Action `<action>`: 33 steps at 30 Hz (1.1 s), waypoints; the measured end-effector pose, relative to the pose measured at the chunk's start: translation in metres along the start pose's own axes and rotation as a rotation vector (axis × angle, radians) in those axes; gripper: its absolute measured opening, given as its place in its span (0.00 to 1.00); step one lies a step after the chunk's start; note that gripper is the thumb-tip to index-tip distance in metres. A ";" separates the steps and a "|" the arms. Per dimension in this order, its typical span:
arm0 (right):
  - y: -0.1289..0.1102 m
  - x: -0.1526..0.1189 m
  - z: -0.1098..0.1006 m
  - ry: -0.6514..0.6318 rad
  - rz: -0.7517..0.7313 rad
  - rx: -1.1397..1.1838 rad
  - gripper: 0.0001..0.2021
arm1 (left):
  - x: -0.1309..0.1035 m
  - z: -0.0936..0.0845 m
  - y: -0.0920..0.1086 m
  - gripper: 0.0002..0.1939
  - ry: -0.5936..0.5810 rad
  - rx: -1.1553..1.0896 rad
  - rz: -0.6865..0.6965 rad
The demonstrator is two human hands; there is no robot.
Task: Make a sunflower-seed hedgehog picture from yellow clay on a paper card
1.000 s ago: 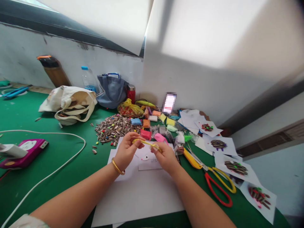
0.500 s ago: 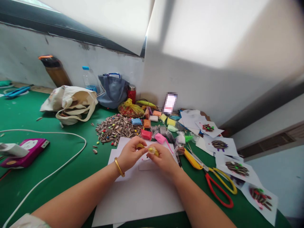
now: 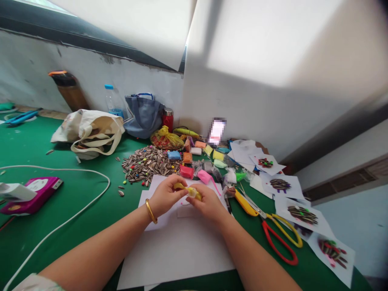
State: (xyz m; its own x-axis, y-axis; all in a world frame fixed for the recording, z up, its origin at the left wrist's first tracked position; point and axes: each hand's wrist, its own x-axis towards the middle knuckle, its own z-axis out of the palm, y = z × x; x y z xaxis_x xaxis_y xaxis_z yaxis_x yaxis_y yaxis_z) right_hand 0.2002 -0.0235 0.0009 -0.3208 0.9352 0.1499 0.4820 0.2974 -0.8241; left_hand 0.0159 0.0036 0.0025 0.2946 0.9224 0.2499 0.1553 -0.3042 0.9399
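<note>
Over the white paper point(image 3: 182, 250), both hands work on a lump of yellow modelling clay point(image 3: 197, 195) with some clear wrapper on it. My right hand point(image 3: 210, 204) wraps its fingers and thumb round the lump. Thumb and finger of my left hand point(image 3: 166, 196) pinch a yellow strand point(image 3: 179, 186) that stretches from the lump. A small white card point(image 3: 184, 211) with pink and dark marks lies beneath the hands, partly hidden by them.
Sunflower seeds point(image 3: 148, 163) are heaped beyond my left hand. Packs of coloured clay, including a red one point(image 3: 186, 171), lie behind. At right are scissors point(image 3: 280, 234), a yellow cutter point(image 3: 246, 203) and seed pictures point(image 3: 303, 214). A white cable point(image 3: 75, 216) curves at left.
My left hand has shifted very slightly left, and more of the yellow strand shows between the two hands. The things on the table stay where they were.
</note>
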 end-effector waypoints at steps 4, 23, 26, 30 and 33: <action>0.000 -0.001 0.002 -0.018 -0.006 -0.009 0.11 | -0.002 0.001 0.002 0.06 0.042 0.239 0.091; 0.003 0.000 -0.004 -0.054 -0.063 0.092 0.18 | -0.008 -0.002 0.016 0.13 -0.214 0.394 0.255; 0.005 0.000 -0.005 -0.020 -0.082 0.040 0.19 | -0.007 -0.001 0.013 0.10 -0.132 0.302 0.197; 0.010 0.001 -0.004 0.023 -0.093 0.052 0.20 | -0.002 -0.003 0.009 0.09 -0.055 0.218 0.147; 0.011 0.001 -0.004 0.025 -0.088 0.076 0.21 | -0.001 -0.006 0.007 0.05 -0.086 0.279 0.198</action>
State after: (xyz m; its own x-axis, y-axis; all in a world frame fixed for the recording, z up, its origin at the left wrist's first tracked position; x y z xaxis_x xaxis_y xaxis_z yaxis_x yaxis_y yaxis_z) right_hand 0.2086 -0.0189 -0.0063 -0.3381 0.9108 0.2369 0.3890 0.3645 -0.8461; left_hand 0.0110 0.0021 0.0107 0.4209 0.8192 0.3896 0.3355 -0.5396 0.7722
